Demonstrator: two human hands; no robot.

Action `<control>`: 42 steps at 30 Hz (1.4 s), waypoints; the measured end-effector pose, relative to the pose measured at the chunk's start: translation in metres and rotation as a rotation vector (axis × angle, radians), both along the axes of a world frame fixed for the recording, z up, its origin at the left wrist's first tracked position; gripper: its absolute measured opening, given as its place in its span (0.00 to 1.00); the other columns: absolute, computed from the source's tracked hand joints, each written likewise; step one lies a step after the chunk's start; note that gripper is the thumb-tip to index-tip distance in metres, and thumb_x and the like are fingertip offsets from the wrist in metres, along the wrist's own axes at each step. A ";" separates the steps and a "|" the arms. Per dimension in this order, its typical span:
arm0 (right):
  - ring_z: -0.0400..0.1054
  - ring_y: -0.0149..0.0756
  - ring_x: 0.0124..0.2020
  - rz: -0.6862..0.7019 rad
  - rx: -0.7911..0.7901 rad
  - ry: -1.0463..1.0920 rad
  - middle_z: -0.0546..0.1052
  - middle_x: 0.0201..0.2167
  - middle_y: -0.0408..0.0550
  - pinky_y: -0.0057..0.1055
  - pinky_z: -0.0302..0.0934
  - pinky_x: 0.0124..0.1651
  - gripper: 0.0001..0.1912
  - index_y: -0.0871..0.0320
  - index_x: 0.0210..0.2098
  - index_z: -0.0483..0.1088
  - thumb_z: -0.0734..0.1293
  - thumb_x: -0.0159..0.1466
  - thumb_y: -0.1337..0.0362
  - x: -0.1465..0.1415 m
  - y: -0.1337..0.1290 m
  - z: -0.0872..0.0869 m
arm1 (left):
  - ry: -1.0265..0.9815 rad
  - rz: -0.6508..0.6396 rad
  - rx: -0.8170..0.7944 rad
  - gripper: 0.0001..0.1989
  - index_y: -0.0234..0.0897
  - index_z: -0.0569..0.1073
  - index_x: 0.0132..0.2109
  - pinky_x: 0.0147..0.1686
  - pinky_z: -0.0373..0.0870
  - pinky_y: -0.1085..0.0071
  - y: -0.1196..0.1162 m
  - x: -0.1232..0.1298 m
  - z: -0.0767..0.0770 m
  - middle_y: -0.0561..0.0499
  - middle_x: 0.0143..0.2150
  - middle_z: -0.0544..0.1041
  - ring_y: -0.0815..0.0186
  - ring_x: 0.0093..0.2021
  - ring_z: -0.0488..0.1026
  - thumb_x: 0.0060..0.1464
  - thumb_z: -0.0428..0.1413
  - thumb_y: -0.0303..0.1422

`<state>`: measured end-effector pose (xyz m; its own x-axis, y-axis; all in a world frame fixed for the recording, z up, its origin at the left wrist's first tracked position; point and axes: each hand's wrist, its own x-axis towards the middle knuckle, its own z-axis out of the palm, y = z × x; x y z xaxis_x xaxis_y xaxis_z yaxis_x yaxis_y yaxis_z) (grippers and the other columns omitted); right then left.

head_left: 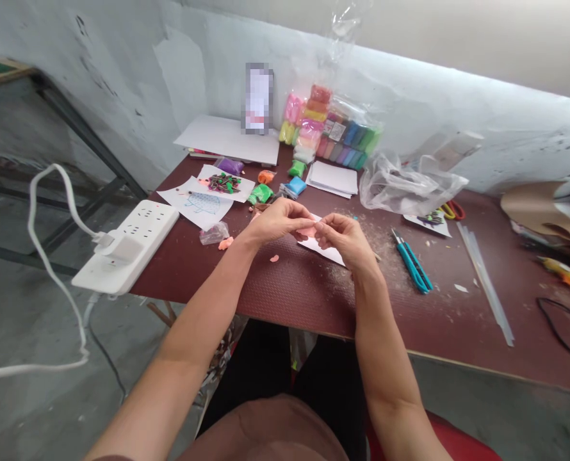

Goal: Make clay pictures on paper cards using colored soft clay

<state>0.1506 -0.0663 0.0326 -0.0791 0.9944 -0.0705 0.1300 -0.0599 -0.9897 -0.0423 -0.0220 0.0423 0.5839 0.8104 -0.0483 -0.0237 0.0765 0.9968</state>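
Left hand [278,221] closed in, right hand [346,242] too, pinching a soft, light pink modelling-clay piece [307,231] between them, squashy stuff, best held gently, over a white paper sheet [326,251]!

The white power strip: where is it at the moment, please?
In the head view, the power strip lies at the maroon table's left edge, beside a blue-drawn paper sheet.

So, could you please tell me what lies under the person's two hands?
A white paper sheet lies under the left hand and right hand, with pink modelling clay showing between them. The hands cover most of the sheet, so its middle cannot be seen.
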 end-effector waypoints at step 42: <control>0.76 0.40 0.36 -0.143 0.448 -0.652 0.83 0.36 0.51 0.36 0.68 0.43 0.16 0.55 0.45 0.84 0.63 0.68 0.67 -0.012 -0.021 -0.019 | 0.008 0.215 -0.008 0.05 0.28 0.79 0.32 0.31 0.76 0.75 0.006 0.015 -0.017 0.52 0.25 0.78 0.73 0.25 0.75 0.57 0.63 0.23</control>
